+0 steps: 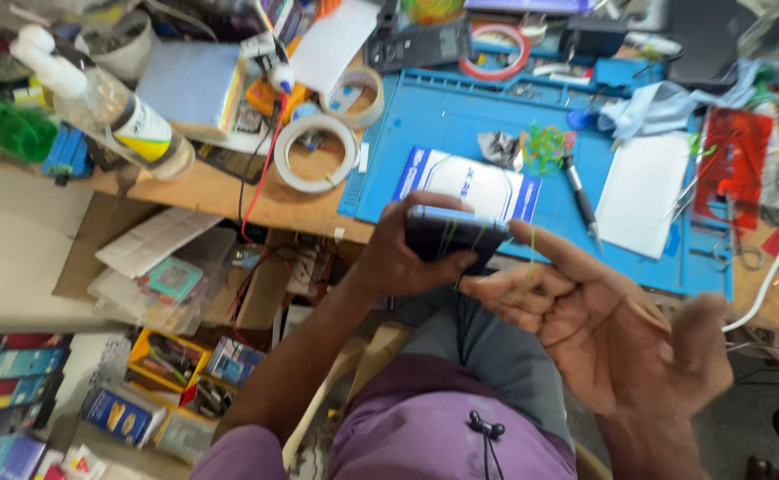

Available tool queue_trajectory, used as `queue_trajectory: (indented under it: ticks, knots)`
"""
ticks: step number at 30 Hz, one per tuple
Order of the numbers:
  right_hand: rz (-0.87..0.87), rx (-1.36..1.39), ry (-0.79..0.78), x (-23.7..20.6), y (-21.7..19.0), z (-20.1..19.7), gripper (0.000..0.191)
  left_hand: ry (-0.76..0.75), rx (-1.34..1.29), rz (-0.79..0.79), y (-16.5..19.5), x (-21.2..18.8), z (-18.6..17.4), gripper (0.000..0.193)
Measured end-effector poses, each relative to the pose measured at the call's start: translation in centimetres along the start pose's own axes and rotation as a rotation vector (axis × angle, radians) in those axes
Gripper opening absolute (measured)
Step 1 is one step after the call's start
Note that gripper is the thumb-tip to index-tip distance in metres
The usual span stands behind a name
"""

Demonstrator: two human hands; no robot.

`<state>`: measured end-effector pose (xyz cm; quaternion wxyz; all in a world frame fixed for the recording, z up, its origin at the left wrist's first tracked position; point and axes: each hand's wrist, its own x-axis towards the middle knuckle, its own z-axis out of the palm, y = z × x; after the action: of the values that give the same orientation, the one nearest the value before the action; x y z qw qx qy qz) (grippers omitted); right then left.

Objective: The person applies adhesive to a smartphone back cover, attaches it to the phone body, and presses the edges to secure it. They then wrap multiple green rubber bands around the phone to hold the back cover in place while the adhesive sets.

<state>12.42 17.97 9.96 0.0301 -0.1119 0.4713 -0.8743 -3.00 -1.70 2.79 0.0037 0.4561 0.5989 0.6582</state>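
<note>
a cluttered wooden surface (229, 191) carries a blue work mat (460, 116) near its front edge. the left hand (398, 258) is clamped around a dark phone (454, 235), held just off the front edge over the person's lap; its screen side is turned away and hard to make out. the right hand (603, 324) is open, fingers loosely curled, index finger touching the phone's right end, a thin green band blurred over it. on the mat behind lie a blue-white packet (469, 182), partly hidden by the phone, a pen tool (580, 197) and a white sheet (643, 191). tape rolls (318, 151) and a clear bottle (114, 107) sit toward the left.
</note>
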Motion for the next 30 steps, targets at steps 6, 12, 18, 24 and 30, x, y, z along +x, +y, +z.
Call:
queue_trajectory:
  ticks: [6,12,18,24,30]
  knots:
    - [-0.017,-0.268,-0.065,-0.3,-2.3,0.7,0.125,-0.118,0.078,0.156,-0.4,-0.1,0.1,0.052]
    - [0.064,-0.382,-0.076,0.7,-2.8,0.1,0.104,-0.178,0.149,0.16,0.5,0.1,1.1,0.051]
    - [0.161,-1.406,0.165,0.8,-5.1,-0.5,0.06,-0.169,0.032,0.045,0.3,-0.4,2.4,0.038]
    - [-0.471,-1.189,0.31,1.6,-3.4,-1.7,0.022,0.427,-0.873,-0.306,-1.4,0.5,3.1,0.039]
    - [-0.609,-1.222,0.446,1.2,6.3,-2.5,0.02,0.7,-1.201,-0.315,-1.6,1.9,3.0,0.06]
